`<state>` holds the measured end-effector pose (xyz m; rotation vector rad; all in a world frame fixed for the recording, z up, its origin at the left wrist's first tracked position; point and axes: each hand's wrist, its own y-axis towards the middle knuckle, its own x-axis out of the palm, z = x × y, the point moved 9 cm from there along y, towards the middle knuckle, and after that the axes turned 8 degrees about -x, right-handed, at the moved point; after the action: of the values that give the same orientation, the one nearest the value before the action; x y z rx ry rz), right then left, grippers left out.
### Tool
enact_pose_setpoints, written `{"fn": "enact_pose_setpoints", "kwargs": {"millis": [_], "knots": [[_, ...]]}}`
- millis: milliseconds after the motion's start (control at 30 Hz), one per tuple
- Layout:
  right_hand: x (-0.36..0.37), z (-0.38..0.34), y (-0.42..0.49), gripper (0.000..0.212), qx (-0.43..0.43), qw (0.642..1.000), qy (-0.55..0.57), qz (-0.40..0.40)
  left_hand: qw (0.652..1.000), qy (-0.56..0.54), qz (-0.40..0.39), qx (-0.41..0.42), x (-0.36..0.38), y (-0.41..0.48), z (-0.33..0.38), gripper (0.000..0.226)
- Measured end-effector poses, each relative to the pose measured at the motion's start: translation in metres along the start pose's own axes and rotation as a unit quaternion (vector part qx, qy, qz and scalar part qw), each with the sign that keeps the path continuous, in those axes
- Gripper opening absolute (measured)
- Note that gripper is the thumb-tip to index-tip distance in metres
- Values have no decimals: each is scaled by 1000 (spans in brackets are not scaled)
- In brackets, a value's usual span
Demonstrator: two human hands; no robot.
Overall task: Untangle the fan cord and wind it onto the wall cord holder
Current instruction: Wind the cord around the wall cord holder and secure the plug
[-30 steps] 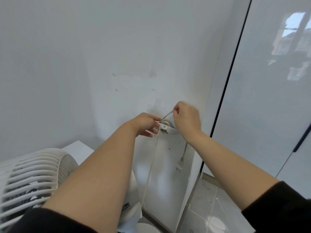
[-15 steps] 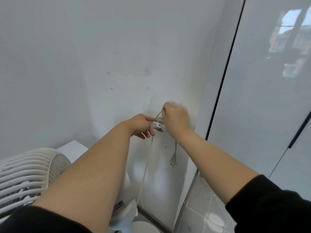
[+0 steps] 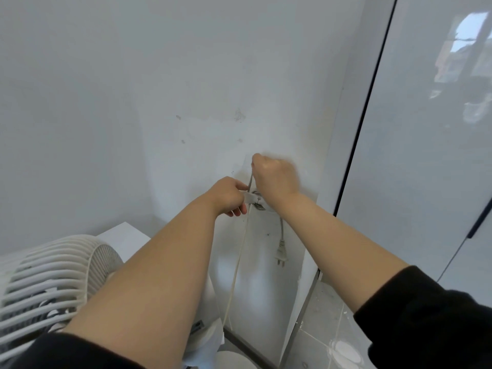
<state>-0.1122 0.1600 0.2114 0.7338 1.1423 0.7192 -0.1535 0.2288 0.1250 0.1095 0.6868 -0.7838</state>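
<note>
The cord (image 3: 237,265) is pinched in the clenched fingers of the right hand (image 3: 274,177), which has been lifted from beside the wall cord holder (image 3: 251,198) to its 12 o'clock, so a short stretch is drawn up taut. The holder's white arm is gripped by the curled left hand (image 3: 229,195) at 9 o'clock. The plug (image 3: 281,258) dangles at 5 o'clock (little tail is left), so another turn is judged under way.
</note>
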Motion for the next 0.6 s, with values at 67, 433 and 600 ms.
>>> {"fn": "enact_pose_setpoints", "kwargs": {"millis": [67, 433, 600], "knots": [[11, -4, 4, 68, -9, 1000, 16, -14, 1000, -1, 25, -1, -6, 0, -2, 57], [-6, 36, -30, 46, 3, 994, -89, -62, 999, 27, -24, 1, 6, -1, 0, 59], [-8, 39, -71, 47, 26, 992, -98, -77, 999, 40, -36, 5, 13, -1, 2, 62]]}}
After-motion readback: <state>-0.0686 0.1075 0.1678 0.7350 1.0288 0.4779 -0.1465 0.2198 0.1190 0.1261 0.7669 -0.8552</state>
